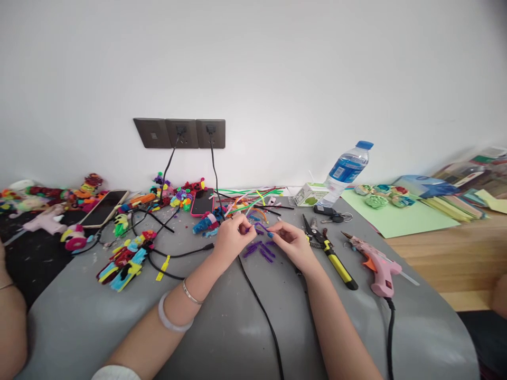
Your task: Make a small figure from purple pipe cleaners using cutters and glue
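Observation:
Between my two hands is a purple pipe cleaner [260,226], bent in the middle. The fingers of my left hand [233,235] pinch its left end. At its other end, my right hand [292,244] closes thumb and forefinger on it. Just below lie several short folded purple pipe cleaner pieces [266,253] on the grey table [237,327]. Behind my hands is a loose pile of coloured pipe cleaners [253,196]. To the right of my right hand lie yellow-and-black cutting pliers [336,261] with their jaws apart.
A pink glue gun [378,264] rests at the right, its cord running off the front edge. Black cables cross the table from wall sockets [180,133]. A tilted water bottle [344,171] and small carton [311,194] stand behind. Pipe cleaner figures [127,261] lie left. Other people's arms show at both sides.

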The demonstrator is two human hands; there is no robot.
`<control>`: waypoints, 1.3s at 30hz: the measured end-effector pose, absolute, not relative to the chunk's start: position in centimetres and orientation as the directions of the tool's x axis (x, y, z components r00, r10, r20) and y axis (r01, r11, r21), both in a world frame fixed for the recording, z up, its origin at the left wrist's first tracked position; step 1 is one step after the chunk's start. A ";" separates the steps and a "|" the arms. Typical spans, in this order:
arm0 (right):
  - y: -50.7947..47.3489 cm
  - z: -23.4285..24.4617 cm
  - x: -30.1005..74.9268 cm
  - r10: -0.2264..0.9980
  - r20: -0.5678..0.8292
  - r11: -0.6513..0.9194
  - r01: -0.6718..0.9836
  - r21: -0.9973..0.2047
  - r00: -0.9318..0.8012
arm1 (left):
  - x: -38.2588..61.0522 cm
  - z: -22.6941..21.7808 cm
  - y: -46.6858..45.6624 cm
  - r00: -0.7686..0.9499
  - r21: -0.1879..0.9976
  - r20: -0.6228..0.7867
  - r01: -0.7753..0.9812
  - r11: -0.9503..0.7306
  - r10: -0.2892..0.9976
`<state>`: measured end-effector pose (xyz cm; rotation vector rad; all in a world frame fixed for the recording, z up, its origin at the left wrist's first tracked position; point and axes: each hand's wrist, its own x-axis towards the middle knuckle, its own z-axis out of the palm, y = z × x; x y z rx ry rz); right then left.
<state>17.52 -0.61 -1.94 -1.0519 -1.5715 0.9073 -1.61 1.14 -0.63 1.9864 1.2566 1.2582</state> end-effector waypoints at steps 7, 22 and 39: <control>-0.6 -1.9 17.5 0.938 0.319 0.340 0.187 -0.922 -0.134 | -1.6 -0.8 1.1 0.174 0.732 0.481 0.461 -0.503 0.859; -0.6 -2.2 17.5 0.928 0.340 0.366 0.203 -0.908 -0.153 | -1.5 -1.2 1.2 0.215 0.663 0.546 0.481 -0.574 0.810; -0.5 -2.1 17.5 0.942 0.317 0.335 0.218 -0.917 -0.112 | -1.5 -0.9 1.0 0.235 0.677 0.522 0.469 -0.566 0.820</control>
